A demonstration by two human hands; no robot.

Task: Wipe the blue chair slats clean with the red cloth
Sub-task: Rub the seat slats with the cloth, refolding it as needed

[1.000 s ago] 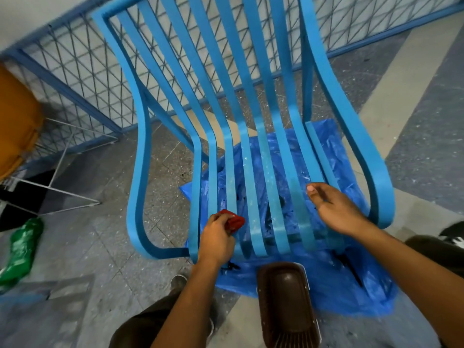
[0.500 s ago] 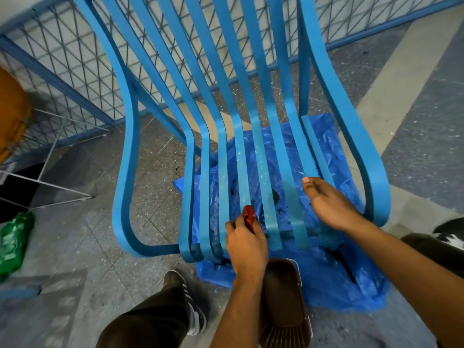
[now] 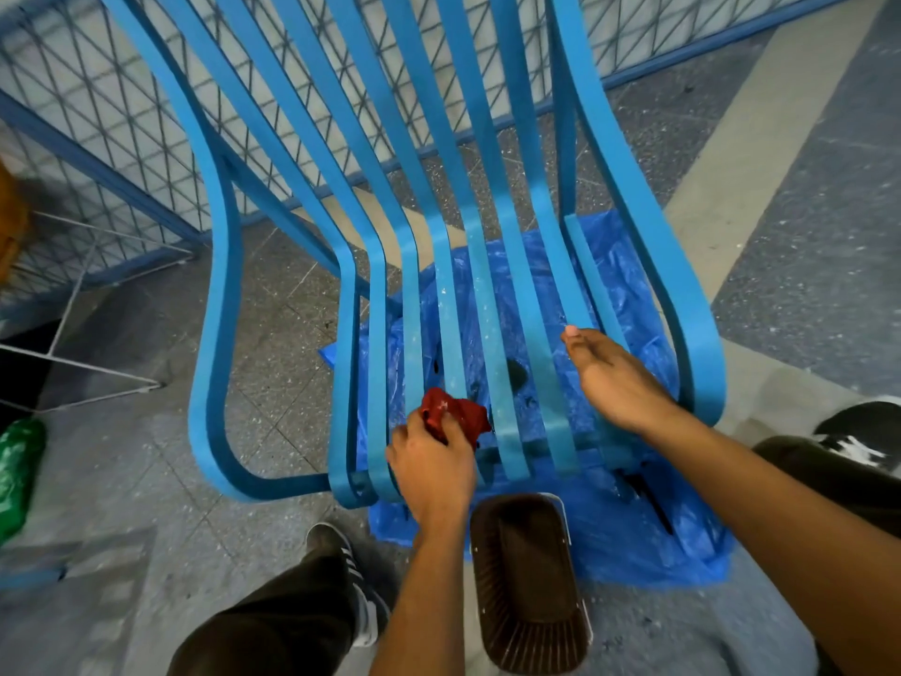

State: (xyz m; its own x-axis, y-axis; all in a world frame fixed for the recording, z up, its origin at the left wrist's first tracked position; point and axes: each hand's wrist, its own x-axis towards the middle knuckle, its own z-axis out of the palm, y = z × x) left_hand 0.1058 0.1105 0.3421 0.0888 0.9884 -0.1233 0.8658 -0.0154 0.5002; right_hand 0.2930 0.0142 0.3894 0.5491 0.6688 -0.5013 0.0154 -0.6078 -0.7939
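A blue chair (image 3: 214, 304) with several long curved slats fills the middle of the head view. My left hand (image 3: 431, 468) is shut on a crumpled red cloth (image 3: 453, 414), pressed against the middle slats near the seat's front edge. My right hand (image 3: 612, 380) lies flat on the slats at the right side of the seat, fingers together and extended, holding nothing. The slats show pale dusty speckles along the seat.
A blue plastic sheet (image 3: 629, 544) lies on the floor under the chair. A dark brown basket (image 3: 529, 578) stands in front of the seat edge. My shoe (image 3: 341, 553) is below left. A wire-mesh fence (image 3: 122, 114) runs behind. A green bag (image 3: 17, 473) lies at the far left.
My left hand slid with the red cloth from the left slats toward the middle slats, and more of the cloth shows now. My right hand stayed on the right slats.
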